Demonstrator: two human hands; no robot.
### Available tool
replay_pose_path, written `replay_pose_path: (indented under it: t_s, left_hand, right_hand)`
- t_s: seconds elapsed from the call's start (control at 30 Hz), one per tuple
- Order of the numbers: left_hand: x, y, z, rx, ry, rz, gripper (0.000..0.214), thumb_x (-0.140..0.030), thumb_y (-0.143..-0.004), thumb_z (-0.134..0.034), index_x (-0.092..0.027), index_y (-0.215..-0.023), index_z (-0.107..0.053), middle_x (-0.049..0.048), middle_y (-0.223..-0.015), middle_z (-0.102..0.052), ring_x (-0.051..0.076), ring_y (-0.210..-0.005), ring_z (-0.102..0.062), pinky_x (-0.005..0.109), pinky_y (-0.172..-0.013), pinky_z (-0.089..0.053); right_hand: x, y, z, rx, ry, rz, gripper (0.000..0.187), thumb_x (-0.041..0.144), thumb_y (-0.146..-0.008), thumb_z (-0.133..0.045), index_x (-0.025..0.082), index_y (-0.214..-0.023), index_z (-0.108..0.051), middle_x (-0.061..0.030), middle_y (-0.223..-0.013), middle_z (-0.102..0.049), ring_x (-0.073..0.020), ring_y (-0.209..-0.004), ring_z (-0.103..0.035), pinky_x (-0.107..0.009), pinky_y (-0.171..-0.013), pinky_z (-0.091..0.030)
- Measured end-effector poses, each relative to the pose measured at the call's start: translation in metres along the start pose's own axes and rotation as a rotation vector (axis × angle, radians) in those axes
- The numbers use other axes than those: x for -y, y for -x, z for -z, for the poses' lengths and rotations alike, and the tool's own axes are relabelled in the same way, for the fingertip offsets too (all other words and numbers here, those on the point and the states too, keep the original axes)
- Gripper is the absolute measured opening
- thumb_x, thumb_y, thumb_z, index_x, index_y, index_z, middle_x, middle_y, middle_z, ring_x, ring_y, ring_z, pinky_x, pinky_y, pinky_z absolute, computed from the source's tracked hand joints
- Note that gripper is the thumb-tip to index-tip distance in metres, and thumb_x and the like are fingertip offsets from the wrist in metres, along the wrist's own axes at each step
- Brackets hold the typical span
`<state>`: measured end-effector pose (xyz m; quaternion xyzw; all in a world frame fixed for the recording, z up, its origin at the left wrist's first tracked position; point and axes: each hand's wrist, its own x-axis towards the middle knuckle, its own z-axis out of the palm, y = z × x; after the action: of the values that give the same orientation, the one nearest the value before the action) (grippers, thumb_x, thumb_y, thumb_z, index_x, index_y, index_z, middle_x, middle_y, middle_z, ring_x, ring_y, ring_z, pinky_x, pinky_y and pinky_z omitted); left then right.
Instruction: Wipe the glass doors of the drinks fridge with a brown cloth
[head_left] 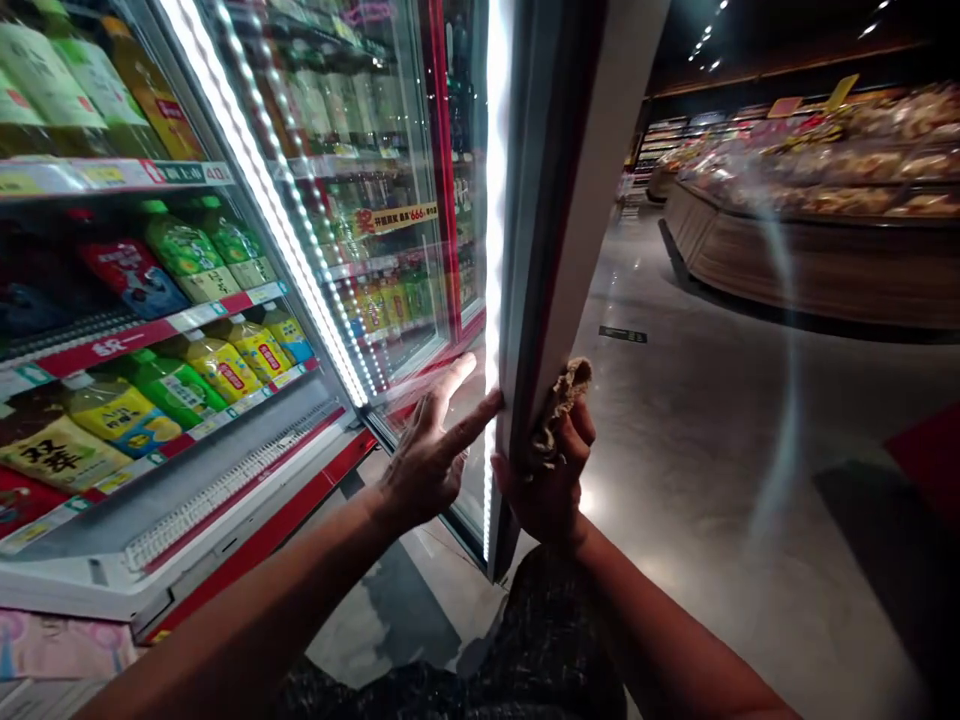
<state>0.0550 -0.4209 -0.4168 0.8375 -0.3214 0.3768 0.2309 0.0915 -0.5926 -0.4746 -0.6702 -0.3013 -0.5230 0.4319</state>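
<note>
A glass refrigerator door stands swung open in front of me, its lit edge facing me. My left hand is open, fingers stretched out, with the fingertips resting against the inner side of the door's edge. My right hand is closed around a crumpled beige cloth and presses it against the outer side of the door's lower edge.
The open cooler at left holds shelves of green and yellow drink bottles. More glass-fronted coolers run behind the door. A polished floor stretches right toward a curved wooden produce counter.
</note>
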Motion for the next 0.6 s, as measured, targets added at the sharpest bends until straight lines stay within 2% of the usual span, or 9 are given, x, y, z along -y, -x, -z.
replay_pose_path:
  t_s: [0.13, 0.2, 0.3, 0.43, 0.6]
  left_hand:
    - [0.020, -0.013, -0.029, 0.009, -0.125, -0.090, 0.099, -0.001, -0.090, -0.052, -0.038, -0.164, 0.002, 0.0092, -0.174, -0.008, 0.031, -0.158, -0.023, 0.054, -0.123, -0.039]
    - [0.031, -0.016, -0.041, 0.031, -0.193, -0.096, 0.095, -0.004, -0.091, -0.052, -0.032, -0.166, 0.000, 0.0122, -0.174, -0.011, 0.031, -0.159, -0.021, 0.054, -0.124, -0.037]
    - [0.053, -0.011, -0.055, 0.084, -0.259, -0.095, 0.085, -0.007, -0.092, -0.051, -0.026, -0.165, -0.012, 0.0135, -0.173, -0.012, 0.032, -0.160, -0.016, 0.055, -0.127, -0.031]
    - [0.090, 0.020, -0.071, 0.195, -0.249, 0.005, 0.077, -0.006, -0.091, -0.049, -0.022, -0.163, -0.024, 0.0135, -0.173, -0.014, 0.031, -0.161, -0.012, 0.054, -0.128, -0.027]
    - [0.140, 0.075, -0.101, 0.287, -0.156, 0.324, 0.074, -0.003, -0.090, -0.045, -0.019, -0.161, -0.030, 0.0138, -0.174, -0.008, 0.030, -0.161, -0.010, 0.052, -0.128, -0.026]
  right_hand:
    - [-0.027, -0.006, 0.005, 0.054, -0.046, -0.061, 0.079, 0.037, -0.091, -0.063, 0.032, -0.158, -0.022, -0.0143, -0.161, -0.028, -0.0377, -0.155, -0.023, -0.068, -0.117, -0.039]
    - [-0.041, -0.008, 0.007, 0.069, -0.050, -0.060, 0.076, 0.040, -0.091, -0.062, 0.032, -0.157, -0.023, -0.0152, -0.159, -0.029, -0.0404, -0.154, -0.022, -0.072, -0.116, -0.036]
    - [-0.061, -0.012, 0.008, 0.083, -0.070, -0.046, 0.077, 0.040, -0.091, -0.062, 0.031, -0.156, -0.022, -0.0155, -0.158, -0.028, -0.0419, -0.155, -0.020, -0.074, -0.117, -0.032]
    - [-0.085, -0.018, 0.010, 0.105, -0.086, -0.051, 0.076, 0.044, -0.090, -0.063, 0.032, -0.154, -0.023, -0.0137, -0.159, -0.028, -0.0404, -0.154, -0.023, -0.073, -0.118, -0.029]
    - [-0.105, -0.019, 0.017, 0.122, -0.006, -0.109, 0.070, 0.052, -0.092, -0.061, 0.030, -0.148, -0.027, -0.0145, -0.155, -0.034, -0.0408, -0.146, -0.037, -0.076, -0.115, -0.030]
